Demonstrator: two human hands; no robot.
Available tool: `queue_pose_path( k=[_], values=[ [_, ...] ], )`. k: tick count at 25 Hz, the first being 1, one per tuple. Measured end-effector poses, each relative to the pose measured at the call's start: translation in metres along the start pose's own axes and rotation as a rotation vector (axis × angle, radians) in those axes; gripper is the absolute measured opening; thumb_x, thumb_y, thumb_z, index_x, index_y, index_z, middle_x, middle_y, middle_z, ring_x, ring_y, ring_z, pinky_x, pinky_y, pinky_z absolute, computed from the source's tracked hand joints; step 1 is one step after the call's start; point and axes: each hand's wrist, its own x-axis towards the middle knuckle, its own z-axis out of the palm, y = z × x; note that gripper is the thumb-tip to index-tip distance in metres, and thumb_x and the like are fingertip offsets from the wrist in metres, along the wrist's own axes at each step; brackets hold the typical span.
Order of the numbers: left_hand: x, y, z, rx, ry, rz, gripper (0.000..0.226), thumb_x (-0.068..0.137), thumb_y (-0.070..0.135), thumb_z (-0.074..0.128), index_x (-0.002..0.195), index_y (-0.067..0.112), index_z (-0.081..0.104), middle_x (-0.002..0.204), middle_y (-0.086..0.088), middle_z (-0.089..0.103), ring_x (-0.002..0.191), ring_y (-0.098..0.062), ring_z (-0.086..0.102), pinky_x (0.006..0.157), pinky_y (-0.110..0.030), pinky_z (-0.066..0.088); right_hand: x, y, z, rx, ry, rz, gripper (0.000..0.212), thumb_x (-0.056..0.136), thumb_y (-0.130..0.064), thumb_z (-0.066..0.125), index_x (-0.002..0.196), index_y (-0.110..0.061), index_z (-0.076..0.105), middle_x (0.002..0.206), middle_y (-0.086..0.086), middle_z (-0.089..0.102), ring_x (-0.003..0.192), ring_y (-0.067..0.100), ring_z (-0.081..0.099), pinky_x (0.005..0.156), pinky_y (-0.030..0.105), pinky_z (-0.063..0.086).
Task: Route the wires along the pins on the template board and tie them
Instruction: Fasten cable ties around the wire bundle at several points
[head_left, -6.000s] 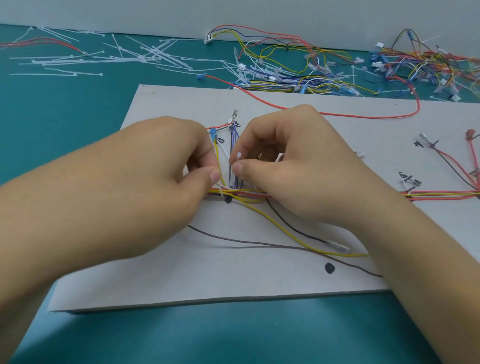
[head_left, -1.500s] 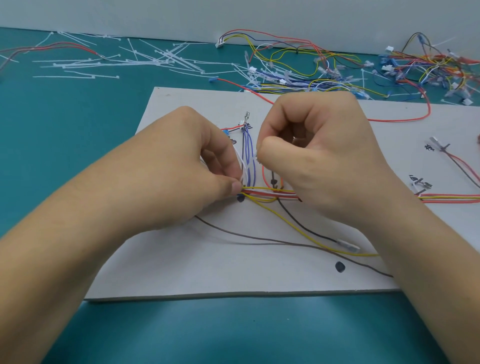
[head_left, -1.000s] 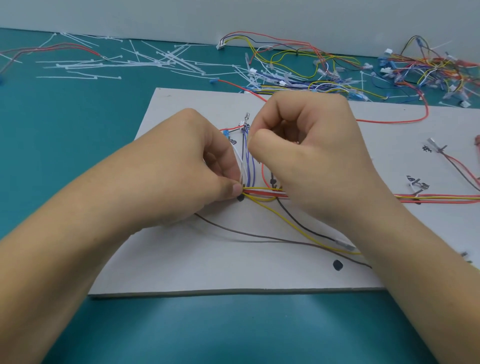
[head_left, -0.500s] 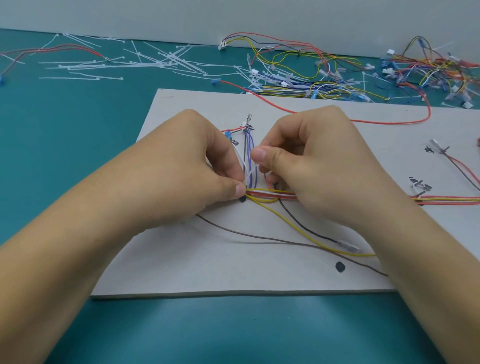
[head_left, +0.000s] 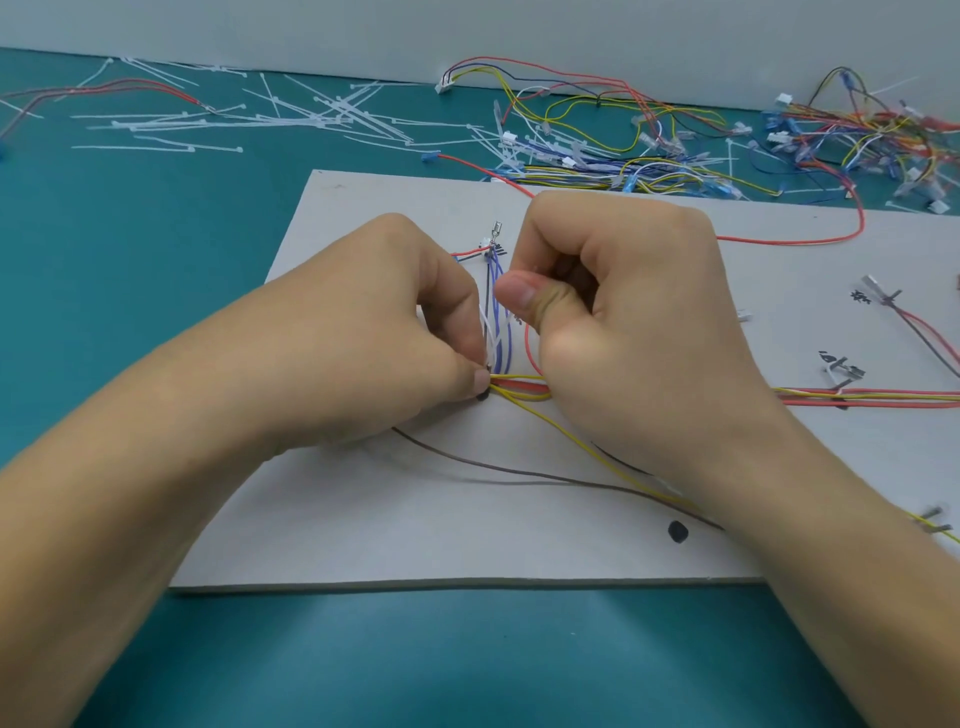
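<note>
The grey template board (head_left: 395, 519) lies on the teal table. A bundle of blue, white and dark wires (head_left: 500, 332) runs up it to a pin with a metal terminal (head_left: 496, 229), then bends right into a red and yellow run (head_left: 519, 388). My left hand (head_left: 384, 343) pinches the bundle at the bend, thumb tip by a black dot. My right hand (head_left: 613, 312) is curled, thumb against forefinger, pinching the thin white cable tie (head_left: 491, 338) that rises beside the blue wires. A brown wire (head_left: 519, 473) and a yellow wire (head_left: 571, 436) trail loose toward the front right.
Loose white cable ties (head_left: 234, 122) lie scattered at the back left. A heap of coloured wires with connectors (head_left: 649, 150) fills the back right. More routed wires and pins (head_left: 857, 397) sit at the board's right. A black dot (head_left: 677, 531) marks the board's front.
My right hand has risen and curled tighter, drawing the white tie upward beside the blue wires. My left hand stays pinched at the bend.
</note>
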Motion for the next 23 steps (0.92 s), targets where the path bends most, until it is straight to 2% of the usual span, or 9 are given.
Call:
queue_pose_path(
  k=[6,10,13,15,18,20,23],
  values=[
    [0.001,-0.001,-0.001,0.011,-0.025,0.017,0.013,0.077,0.025,0.082,0.069,0.030,0.074,0.043,0.012,0.056,0.037,-0.003,0.048,0.036,-0.009,0.030,0.000,0.002,0.000,0.000,0.017,-0.014,0.021,0.083,-0.006,0.072,0.068,-0.006,0.057,0.057,-0.004,0.044,0.058,0.011,0.035,0.053,0.019,0.026],
    [-0.001,-0.001,-0.004,0.018,-0.009,0.033,0.011,0.073,0.033,0.085,0.071,0.039,0.075,0.043,0.016,0.057,0.035,0.000,0.049,0.035,-0.009,0.031,0.005,0.005,-0.009,0.090,-0.078,0.047,0.016,0.084,-0.021,0.076,0.070,-0.014,0.070,0.057,-0.001,0.061,0.052,0.014,0.054,0.051,0.032,0.045],
    [-0.001,-0.003,-0.005,0.014,-0.008,0.045,0.010,0.072,0.033,0.085,0.073,0.036,0.076,0.053,0.019,0.063,0.038,-0.001,0.051,0.038,-0.009,0.036,0.007,0.007,-0.020,0.205,-0.187,0.178,0.018,0.084,-0.026,0.082,0.072,-0.015,0.074,0.062,0.006,0.072,0.052,0.022,0.067,0.052,0.044,0.057],
    [-0.001,-0.003,-0.005,0.016,-0.014,0.031,0.008,0.071,0.036,0.084,0.076,0.039,0.077,0.057,0.019,0.066,0.039,-0.002,0.051,0.038,-0.013,0.040,0.008,0.010,-0.022,0.234,-0.246,0.263,0.019,0.085,-0.026,0.082,0.073,-0.013,0.074,0.063,0.007,0.073,0.050,0.018,0.067,0.052,0.042,0.056],
    [-0.002,-0.002,-0.005,0.051,0.005,0.024,0.007,0.073,0.040,0.080,0.077,0.046,0.077,0.059,0.020,0.066,0.043,-0.001,0.053,0.042,-0.017,0.042,0.008,0.014,-0.020,0.195,-0.288,0.349,0.018,0.088,-0.026,0.077,0.074,-0.014,0.074,0.064,0.003,0.074,0.052,0.012,0.066,0.052,0.032,0.052],
    [-0.002,-0.001,-0.004,0.069,0.006,0.021,0.009,0.072,0.041,0.080,0.077,0.047,0.076,0.060,0.021,0.066,0.043,0.000,0.054,0.044,-0.017,0.039,0.008,0.013,-0.015,0.180,-0.251,0.354,0.018,0.086,-0.028,0.077,0.073,-0.016,0.075,0.063,0.000,0.073,0.053,0.012,0.066,0.053,0.029,0.051],
    [-0.001,-0.002,-0.005,0.069,0.004,0.017,0.012,0.068,0.043,0.079,0.078,0.048,0.076,0.061,0.014,0.068,0.047,-0.007,0.057,0.048,-0.022,0.045,0.007,0.009,-0.011,0.206,-0.277,0.323,0.011,0.082,-0.022,0.077,0.072,-0.018,0.075,0.062,-0.001,0.072,0.053,0.008,0.062,0.054,0.028,0.048]
  ],
)
